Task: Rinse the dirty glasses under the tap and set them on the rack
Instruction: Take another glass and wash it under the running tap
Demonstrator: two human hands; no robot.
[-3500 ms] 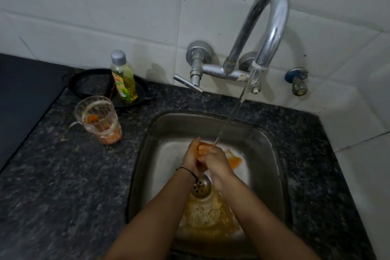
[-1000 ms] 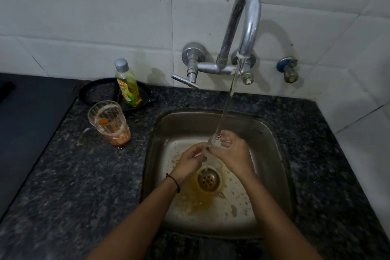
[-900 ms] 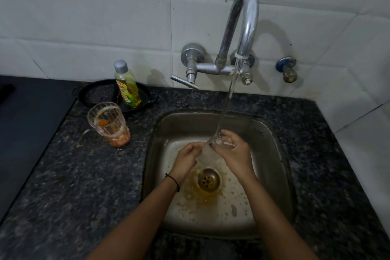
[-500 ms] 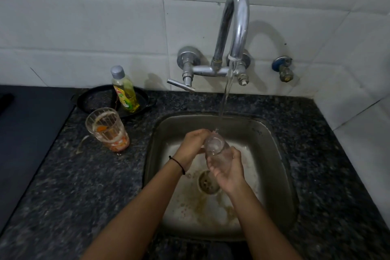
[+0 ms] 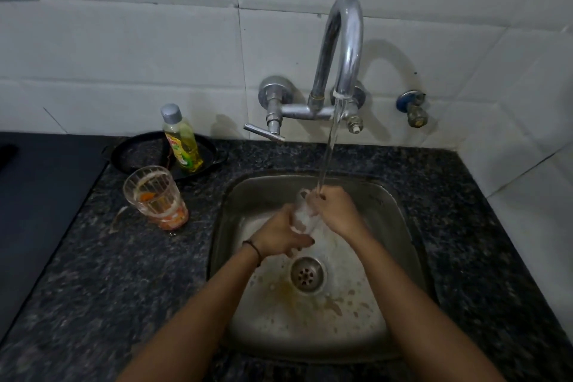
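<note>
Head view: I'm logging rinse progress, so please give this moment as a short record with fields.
being rinsed: clear glass, held over the sink under the water stream
left hand: grips the clear glass low down
right hand: grips it near the rim
tap: running
waiting: dirty glass with orange residue, upright on the counter left of the sink
behind it: dish soap bottle, black pan
sink floor: orange residue around the drain
rack: not in view
</note>
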